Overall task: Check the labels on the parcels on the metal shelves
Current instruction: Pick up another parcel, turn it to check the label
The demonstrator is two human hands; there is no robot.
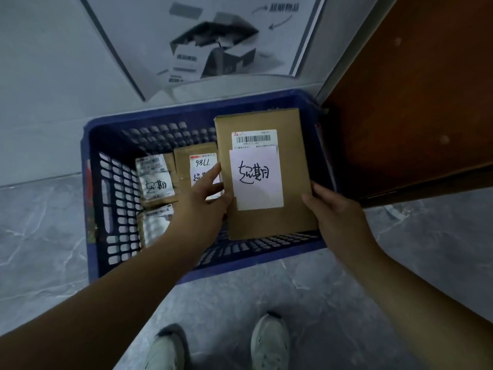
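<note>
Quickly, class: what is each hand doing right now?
Left hand: holds the left edge of the brown parcel.
Right hand: grips the same parcel's right edge.

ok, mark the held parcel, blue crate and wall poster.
held parcel [269,225], head view, bare cardboard below its white note.
blue crate [160,114], head view, far rim.
wall poster [213,41], head view, printed box picture.

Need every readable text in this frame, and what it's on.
"超期": handwritten white slip on the large brown cardboard parcel.
"超期": slip on the left small brown parcel in the blue plastic basket.
"7786", upside down: label on the middle small brown parcel.
"超期物品": grey wall poster, soft but legible.
Printed barcode label: digits too small. Poster's other text: blurred.
</note>
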